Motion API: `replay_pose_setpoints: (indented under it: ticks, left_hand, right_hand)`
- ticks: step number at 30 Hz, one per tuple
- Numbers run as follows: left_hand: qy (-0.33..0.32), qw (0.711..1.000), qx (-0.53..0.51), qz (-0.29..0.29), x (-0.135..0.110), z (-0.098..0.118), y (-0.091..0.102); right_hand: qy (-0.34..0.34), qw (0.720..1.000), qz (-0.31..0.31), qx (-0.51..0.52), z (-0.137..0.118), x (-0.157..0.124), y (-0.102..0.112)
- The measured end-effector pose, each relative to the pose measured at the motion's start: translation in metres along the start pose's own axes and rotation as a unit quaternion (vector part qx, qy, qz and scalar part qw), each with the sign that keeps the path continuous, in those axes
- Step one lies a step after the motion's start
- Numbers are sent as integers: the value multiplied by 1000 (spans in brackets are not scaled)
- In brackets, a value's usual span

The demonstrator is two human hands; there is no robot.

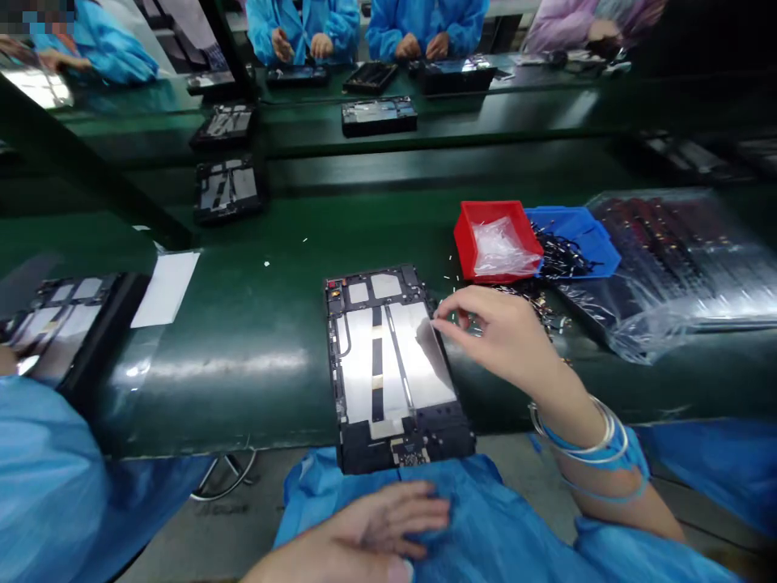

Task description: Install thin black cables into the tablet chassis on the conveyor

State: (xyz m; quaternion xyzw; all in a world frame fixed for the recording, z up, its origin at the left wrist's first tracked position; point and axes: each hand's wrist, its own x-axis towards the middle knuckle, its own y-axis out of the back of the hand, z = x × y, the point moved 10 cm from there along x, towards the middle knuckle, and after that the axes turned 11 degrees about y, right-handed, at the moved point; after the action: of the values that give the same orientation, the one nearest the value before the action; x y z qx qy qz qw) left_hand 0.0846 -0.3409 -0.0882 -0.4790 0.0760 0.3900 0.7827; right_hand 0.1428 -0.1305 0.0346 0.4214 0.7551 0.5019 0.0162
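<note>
An opened tablet [358,368] lies on the green bench in front of me, its silver battery panels and dark inner frame showing. Its near end reaches over the bench edge. Thumb and forefinger of my right hand [507,332] are pinched together at the tablet's right side, near the upper corner. Whatever sits between those fingertips is too small to make out. Below the tablet, over my blue-clothed lap, my left hand [380,530] is held with fingers stretched out, slightly blurred and apart from the tablet.
Beyond my right hand stand a red bin [467,243] with clear plastic bags and a blue bin [598,243] of small black cables. Loose small parts lie beside them. Plastic-wrapped parts [680,259] lie right. Several other tablets [231,190] and co-workers are around; a white paper [167,287] lies left.
</note>
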Motion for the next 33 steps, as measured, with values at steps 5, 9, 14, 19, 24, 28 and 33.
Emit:
replay_pose_setpoints:
  ticks: [5, 9, 14, 19, 24, 28, 33]
  left_hand:
    - [-98, 957, 269, 53, -37, 69, -9]
    - [-325, 743, 412, 415, -78, 167, 17]
    - [-218, 728, 550, 347, -20, 185, 22]
    - [-171, 900, 314, 248, 8, 178, 48]
    - [-186, 937, 207, 213, 16, 181, 54]
    - [-205, 914, 260, 232, 14, 186, 47]
    - [-215, 870, 347, 276, 12, 186, 43]
  right_hand:
    - [-2, 980, -183, 82, -20, 7, -45]
    - [37, 964, -253, 76, -37, 11, -57]
    - [83, 973, -216, -2, -45, 19, -46]
    - [158, 970, 70, -172, -69, 19, 6]
    - [234, 927, 156, -247, -85, 1, 1]
    - [229, 938, 105, -238, -74, 7, -18]
    - [224, 940, 77, -246, -73, 11, -25]
